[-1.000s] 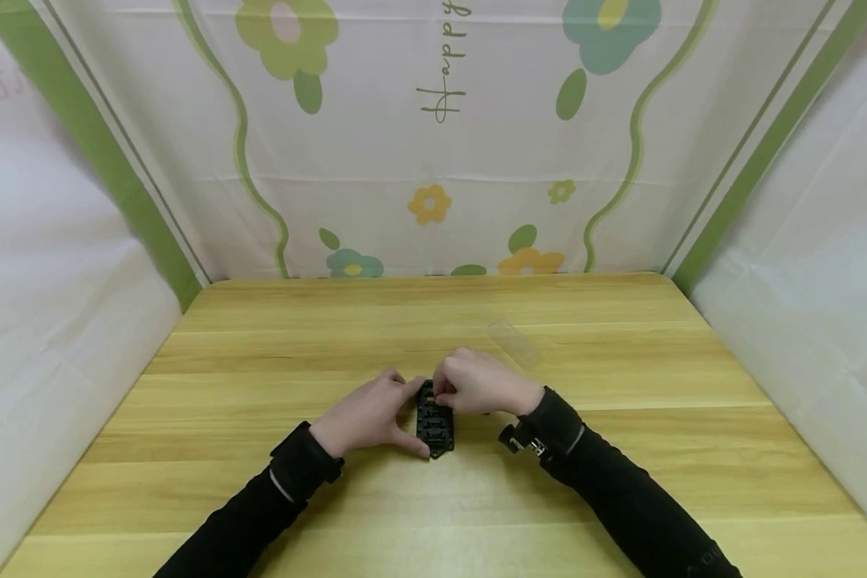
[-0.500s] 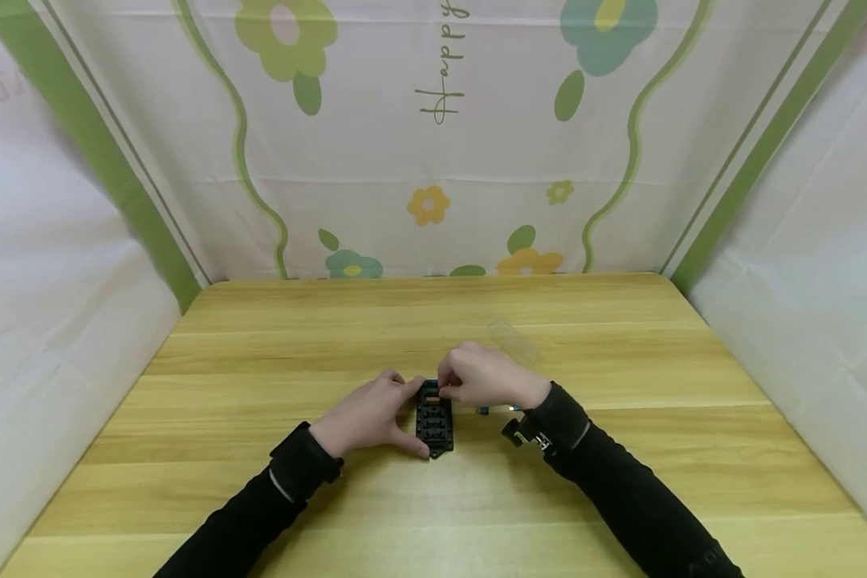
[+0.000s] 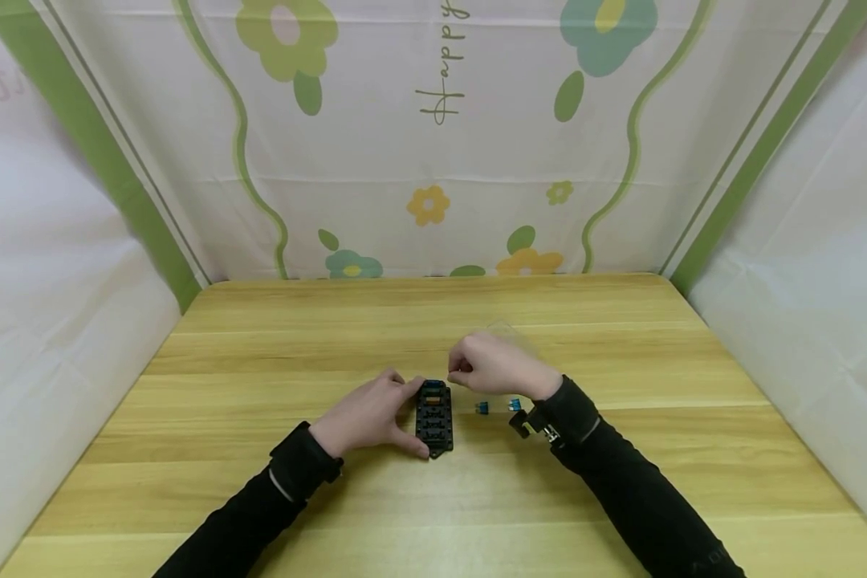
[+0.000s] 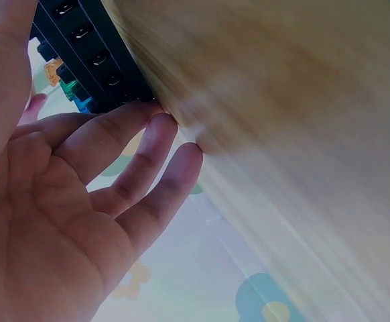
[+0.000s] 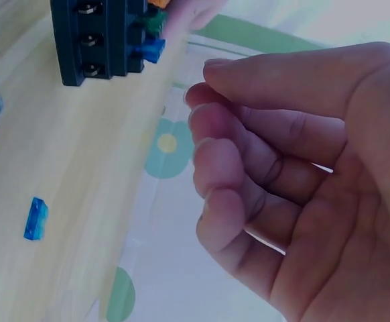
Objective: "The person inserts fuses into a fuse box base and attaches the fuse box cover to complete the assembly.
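A black fuse box (image 3: pixel 434 425) lies lengthwise on the table, with orange, green and blue blade fuses seated toward its far end. My left hand (image 3: pixel 372 417) holds it from the left, thumb at the near end and fingertips at the far end; in the left wrist view the fingertips touch the box's edge. Above and right of the box, my right hand (image 3: pixel 494 365) hovers with loosely curled fingers. The right wrist view shows nothing between its thumb and fingers. Two loose blue blade fuses, one nearer (image 3: pixel 482 408) the box and one farther right (image 3: pixel 515 405), lie on the table.
A clear plastic cover (image 3: pixel 504 327) lies behind the right hand, partly hidden by it. The wooden table (image 3: pixel 296 321) meets a flower-printed cloth (image 3: pixel 376 160) at the back, with white cloth walls on both sides.
My right hand has lifted off the fuse box and moved right, uncovering the blue fuse in it and the two loose fuses. The left hand keeps its place.
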Available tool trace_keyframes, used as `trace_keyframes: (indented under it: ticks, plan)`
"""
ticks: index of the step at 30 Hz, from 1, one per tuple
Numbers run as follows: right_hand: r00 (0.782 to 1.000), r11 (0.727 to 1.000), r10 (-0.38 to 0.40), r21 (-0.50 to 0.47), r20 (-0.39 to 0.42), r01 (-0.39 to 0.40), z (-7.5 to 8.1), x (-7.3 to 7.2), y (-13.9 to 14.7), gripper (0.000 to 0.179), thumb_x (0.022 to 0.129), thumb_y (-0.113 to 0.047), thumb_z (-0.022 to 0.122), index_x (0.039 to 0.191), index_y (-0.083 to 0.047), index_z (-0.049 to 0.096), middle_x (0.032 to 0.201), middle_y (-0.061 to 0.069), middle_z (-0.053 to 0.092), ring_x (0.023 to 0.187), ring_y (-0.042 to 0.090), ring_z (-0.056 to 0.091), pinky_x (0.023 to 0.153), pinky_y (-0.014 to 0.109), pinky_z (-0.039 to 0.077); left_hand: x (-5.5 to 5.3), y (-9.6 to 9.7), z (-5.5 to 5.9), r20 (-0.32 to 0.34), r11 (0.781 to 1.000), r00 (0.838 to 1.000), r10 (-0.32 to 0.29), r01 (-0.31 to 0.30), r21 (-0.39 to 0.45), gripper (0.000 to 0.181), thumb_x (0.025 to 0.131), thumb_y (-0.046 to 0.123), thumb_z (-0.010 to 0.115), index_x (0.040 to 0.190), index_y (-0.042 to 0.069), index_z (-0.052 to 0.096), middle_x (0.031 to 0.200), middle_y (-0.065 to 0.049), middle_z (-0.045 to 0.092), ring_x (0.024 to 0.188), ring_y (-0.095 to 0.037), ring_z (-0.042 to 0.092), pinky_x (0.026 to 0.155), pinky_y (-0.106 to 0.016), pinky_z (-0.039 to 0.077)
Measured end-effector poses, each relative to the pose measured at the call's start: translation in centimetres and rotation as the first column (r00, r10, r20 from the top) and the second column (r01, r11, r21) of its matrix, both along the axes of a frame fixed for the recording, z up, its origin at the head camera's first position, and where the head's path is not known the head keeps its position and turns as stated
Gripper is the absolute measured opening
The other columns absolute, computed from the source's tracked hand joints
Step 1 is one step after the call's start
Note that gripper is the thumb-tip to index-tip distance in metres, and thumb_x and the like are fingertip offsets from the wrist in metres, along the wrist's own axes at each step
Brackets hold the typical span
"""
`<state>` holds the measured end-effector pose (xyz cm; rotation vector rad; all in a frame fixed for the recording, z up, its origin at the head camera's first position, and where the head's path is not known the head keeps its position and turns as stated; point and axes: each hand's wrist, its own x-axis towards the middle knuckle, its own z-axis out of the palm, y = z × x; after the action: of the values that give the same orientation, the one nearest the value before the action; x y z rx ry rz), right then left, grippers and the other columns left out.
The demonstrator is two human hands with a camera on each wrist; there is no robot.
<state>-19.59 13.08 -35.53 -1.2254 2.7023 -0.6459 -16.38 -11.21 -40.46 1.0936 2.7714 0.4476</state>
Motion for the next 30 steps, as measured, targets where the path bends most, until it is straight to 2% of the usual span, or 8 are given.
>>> trace_keyframes:
  ticks: [5,15,22,30]
  plan:
    - [0.998,0.999,-0.035,-0.005,-0.053,0.035,0.3,-0.2,0.8,0.010,0.093,-0.012,0.069,0.086,-0.015,0.076,0.071,-0.011,0.060,0.057,0.003,0.051,0.061,0.027,0.046,0.0,0.1,0.0,0.006,1.000,1.000,0.004,-0.004,-0.008,0.108,0.068,0.071,0.076,0.148,0.005,0.044,0.123,-0.020,0.054,0.103,-0.027,0.058,0.084,-0.039,0.050]
    - [0.993,0.995,-0.103,-0.006,-0.063,0.103,0.6,-0.7,2.2,0.011,0.092,-0.008,0.068,0.086,-0.012,0.076,0.069,-0.010,0.060,0.055,0.004,0.052,0.060,0.028,0.046,-0.1,0.1,-0.1,0.014,1.000,1.000,0.006,-0.006,-0.008,0.108,0.068,0.071,0.075,0.148,0.006,0.044,0.123,-0.020,0.055,0.103,-0.026,0.058,0.083,-0.038,0.049]
    - [0.988,0.991,-0.124,0.039,-0.090,0.128,0.6,-0.7,2.6,0.007,0.089,-0.004,0.069,0.087,-0.007,0.075,0.075,-0.004,0.062,0.061,0.007,0.052,0.063,0.030,0.047,-0.1,0.2,-0.1,0.010,1.000,1.000,0.008,-0.008,-0.008,0.109,0.067,0.071,0.076,0.148,0.005,0.045,0.123,-0.020,0.055,0.104,-0.026,0.058,0.085,-0.039,0.049]
    - [0.985,0.988,-0.132,0.064,-0.111,0.140,0.6,-0.8,2.8,0.006,0.088,-0.005,0.071,0.087,-0.009,0.074,0.076,-0.003,0.062,0.066,0.010,0.055,0.068,0.032,0.049,0.0,0.1,0.0,0.015,1.000,1.000,0.008,-0.008,-0.003,0.110,0.067,0.071,0.075,0.149,0.005,0.044,0.125,-0.020,0.054,0.106,-0.028,0.057,0.087,-0.041,0.049]
